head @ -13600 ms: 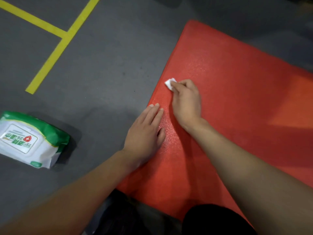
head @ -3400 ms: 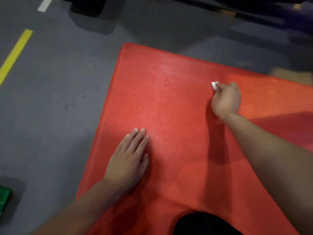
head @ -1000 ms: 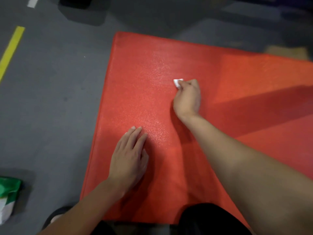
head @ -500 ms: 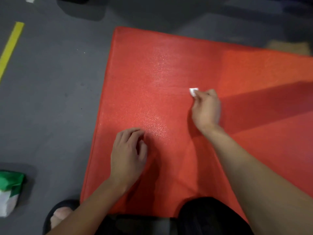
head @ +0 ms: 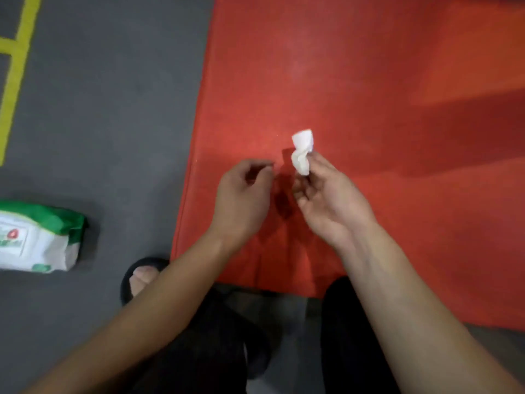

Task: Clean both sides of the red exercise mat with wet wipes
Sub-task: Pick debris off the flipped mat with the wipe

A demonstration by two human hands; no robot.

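The red exercise mat (head: pixel 355 81) lies flat on the grey floor (head: pixel 113 95), filling the upper right of the view, its left edge running down toward the person's knees. Above the mat's near part, the right hand (head: pixel 326 200) is turned palm up and its grip pinches a crumpled white wet wipe (head: pixel 302 152) between fingertips and thumb, the wipe standing clear of the mat. The left hand (head: pixel 241 200) hovers just beside it, fingers loosely curled, its grip holding nothing. On the floor well to the left lies a green and white wet wipe pack (head: pixel 37 237). A toe in a black sandal (head: pixel 139 277) shows near the mat's corner, and yellow floor lines (head: pixel 17 66) mark the far left.
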